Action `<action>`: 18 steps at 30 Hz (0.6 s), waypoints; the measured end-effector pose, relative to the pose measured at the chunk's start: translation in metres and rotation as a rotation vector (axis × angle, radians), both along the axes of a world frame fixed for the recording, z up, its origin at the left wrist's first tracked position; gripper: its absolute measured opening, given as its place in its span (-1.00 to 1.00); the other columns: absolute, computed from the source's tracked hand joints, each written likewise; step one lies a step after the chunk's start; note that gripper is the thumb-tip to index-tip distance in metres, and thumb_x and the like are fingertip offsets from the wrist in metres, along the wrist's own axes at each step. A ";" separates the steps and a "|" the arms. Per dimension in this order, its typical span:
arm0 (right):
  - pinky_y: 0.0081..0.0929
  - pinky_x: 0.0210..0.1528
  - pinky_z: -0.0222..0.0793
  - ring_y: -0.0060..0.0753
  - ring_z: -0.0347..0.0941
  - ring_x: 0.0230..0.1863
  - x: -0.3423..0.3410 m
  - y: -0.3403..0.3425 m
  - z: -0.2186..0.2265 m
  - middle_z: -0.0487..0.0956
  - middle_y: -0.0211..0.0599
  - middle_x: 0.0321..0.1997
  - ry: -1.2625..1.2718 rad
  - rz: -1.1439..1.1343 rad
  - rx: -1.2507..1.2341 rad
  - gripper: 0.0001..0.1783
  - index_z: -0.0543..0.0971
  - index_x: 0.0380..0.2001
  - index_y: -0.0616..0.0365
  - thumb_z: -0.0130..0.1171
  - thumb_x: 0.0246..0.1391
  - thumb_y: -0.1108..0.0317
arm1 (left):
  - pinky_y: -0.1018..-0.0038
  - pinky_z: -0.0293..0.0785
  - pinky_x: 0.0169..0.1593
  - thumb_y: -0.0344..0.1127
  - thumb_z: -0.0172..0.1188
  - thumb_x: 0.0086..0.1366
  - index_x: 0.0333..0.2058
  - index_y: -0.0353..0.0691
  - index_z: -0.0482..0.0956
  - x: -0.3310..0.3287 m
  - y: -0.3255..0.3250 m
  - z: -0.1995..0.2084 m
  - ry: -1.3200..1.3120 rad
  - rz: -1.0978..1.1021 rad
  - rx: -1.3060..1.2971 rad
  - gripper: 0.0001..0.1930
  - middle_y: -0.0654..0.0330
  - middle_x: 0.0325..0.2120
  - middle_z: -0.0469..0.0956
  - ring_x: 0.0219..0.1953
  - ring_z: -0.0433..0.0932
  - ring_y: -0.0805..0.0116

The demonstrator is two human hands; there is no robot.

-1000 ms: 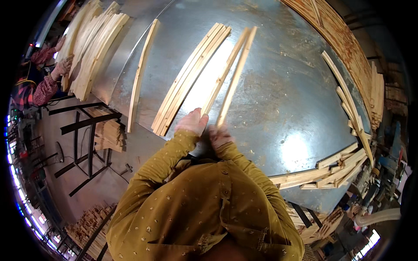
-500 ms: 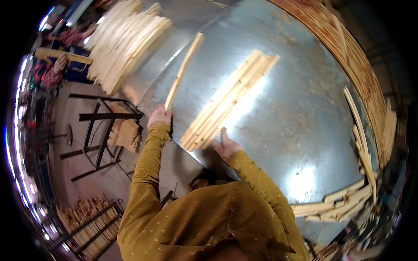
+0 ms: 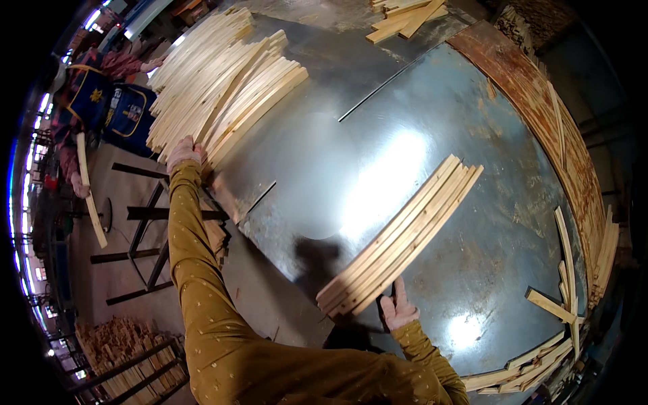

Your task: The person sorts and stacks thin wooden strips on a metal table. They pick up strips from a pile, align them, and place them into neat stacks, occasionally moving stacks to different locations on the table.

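My left hand (image 3: 184,154) is closed round the near end of a pale wooden strip (image 3: 233,88). That strip lies slantwise on top of a wide layer of similar wooden strips (image 3: 196,71) at the left of the metal table. To the right, a small bundle of several wooden strips (image 3: 405,233) lies side by side on the table, its near end by the table's front edge. Against the right side of that bundle, close to its near end, is my right hand (image 3: 399,312), fingers apart and stretched out, not wrapped round the wood.
The shiny metal table (image 3: 472,229) has a worn wooden border (image 3: 540,101) on its far right. Loose strips (image 3: 540,364) lie along the right edge, others (image 3: 408,19) at the back. A dark metal frame (image 3: 145,216) stands left. Beyond it a co-worker (image 3: 101,101) holds a strip.
My left hand has carried its strip leftward from above the table onto the layer of strips. The view has swung, and my right hand stays beside the bundle. The co-worker's strip now hangs steeply.
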State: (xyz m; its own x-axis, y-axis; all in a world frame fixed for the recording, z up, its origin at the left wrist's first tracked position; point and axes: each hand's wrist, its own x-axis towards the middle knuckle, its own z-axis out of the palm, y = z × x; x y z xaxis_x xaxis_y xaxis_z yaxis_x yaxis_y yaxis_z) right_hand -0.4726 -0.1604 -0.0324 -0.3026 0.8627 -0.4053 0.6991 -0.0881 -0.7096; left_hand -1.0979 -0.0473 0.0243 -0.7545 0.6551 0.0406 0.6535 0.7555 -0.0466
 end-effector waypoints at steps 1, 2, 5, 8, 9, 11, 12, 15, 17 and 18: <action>-0.14 -0.35 0.48 0.04 0.56 -0.42 -0.001 -0.001 -0.004 0.64 -0.11 -0.32 0.028 0.033 0.028 -0.29 0.17 0.38 -0.01 0.06 0.23 0.04 | 0.17 0.52 -0.05 -0.13 0.07 0.29 -0.03 -0.14 0.49 -0.010 -0.002 -0.007 -0.092 0.081 0.036 -0.67 -0.01 -0.14 0.58 -0.08 0.58 -0.01; -0.14 -0.35 0.48 0.04 0.56 -0.42 -0.006 0.004 -0.012 0.64 -0.09 -0.29 0.052 0.089 0.150 -0.29 0.16 0.39 -0.01 0.06 0.24 0.06 | 0.22 0.53 -0.08 -0.13 0.07 0.31 0.04 -0.10 0.46 -0.039 -0.012 -0.028 -0.055 0.090 -0.029 -0.63 0.04 -0.14 0.59 -0.11 0.60 0.08; -0.12 -0.34 0.49 0.04 0.57 -0.39 -0.010 -0.003 -0.021 0.64 -0.05 -0.19 0.004 0.123 0.296 -0.32 0.15 0.38 -0.06 0.04 0.24 0.13 | 0.32 0.52 -0.07 -0.13 0.05 0.36 0.16 -0.10 0.41 -0.010 0.023 -0.043 0.204 0.040 -0.165 -0.57 0.10 -0.14 0.58 -0.14 0.59 0.26; -0.10 -0.31 0.49 0.09 0.58 -0.32 -0.021 0.008 0.003 0.62 0.00 -0.30 -0.143 -0.009 -0.141 -0.45 0.30 0.23 -0.04 0.10 0.18 0.24 | 0.36 0.46 0.03 -0.14 -0.02 0.41 0.19 -0.23 0.36 0.078 0.034 -0.034 0.331 -0.209 0.136 -0.55 0.02 -0.05 0.52 -0.07 0.54 0.25; -0.10 -0.37 0.45 0.04 0.57 -0.39 -0.016 0.003 -0.012 0.60 -0.06 -0.42 -0.135 0.098 -0.098 -0.61 0.44 0.04 -0.04 0.10 0.15 0.16 | 0.36 0.44 0.07 -0.15 -0.05 0.43 0.19 -0.29 0.34 0.103 0.022 -0.051 0.048 -0.405 0.439 -0.54 -0.02 -0.01 0.49 -0.04 0.52 0.23; -0.13 -0.26 0.45 -0.03 0.56 -0.33 -0.022 0.010 -0.029 0.58 -0.08 -0.35 -0.203 0.190 -0.184 -0.59 0.40 0.11 -0.13 0.05 0.18 0.19 | 0.37 0.38 0.15 -0.17 -0.11 0.47 0.20 -0.41 0.29 0.190 -0.005 -0.104 -1.013 -0.650 0.833 -0.52 -0.10 0.07 0.44 0.03 0.49 0.18; -0.15 -0.21 0.46 -0.07 0.55 -0.30 -0.030 0.018 -0.033 0.58 -0.09 -0.31 -0.257 0.247 -0.310 -0.57 0.38 0.15 -0.18 0.02 0.20 0.20 | 0.37 0.35 0.19 -0.18 -0.14 0.49 0.20 -0.46 0.27 0.237 -0.024 -0.121 -1.363 -0.756 0.806 -0.51 -0.14 0.12 0.41 0.07 0.47 0.15; -0.20 -0.04 0.46 -0.18 0.52 -0.20 -0.021 0.036 -0.035 0.56 -0.13 -0.21 -0.221 0.384 -0.556 -0.51 0.31 0.25 -0.32 -0.05 0.25 0.25 | 0.34 0.39 0.14 -0.07 -0.11 0.47 0.22 -0.44 0.27 0.367 -0.038 -0.101 -1.295 -1.081 0.478 -0.44 -0.09 0.05 0.47 0.04 0.48 0.13; -0.22 0.01 0.46 -0.11 0.54 -0.09 0.048 0.042 -0.009 0.56 -0.05 -0.08 -0.107 0.305 -0.187 -0.48 0.28 0.30 -0.18 -0.11 0.28 0.21 | 0.33 0.40 0.12 -0.02 -0.03 0.43 0.25 -0.39 0.26 0.359 -0.039 -0.116 -1.415 -0.832 0.302 -0.40 -0.07 0.02 0.49 0.04 0.47 0.14; -0.21 0.02 0.47 -0.08 0.54 -0.06 0.094 0.030 -0.006 0.56 -0.02 -0.03 -0.094 0.124 0.182 -0.46 0.26 0.32 -0.09 -0.10 0.28 0.17 | 0.33 0.40 0.12 -0.04 0.00 0.41 0.26 -0.37 0.26 0.360 -0.036 -0.123 -1.344 -0.689 0.315 -0.40 -0.07 0.02 0.49 0.04 0.47 0.14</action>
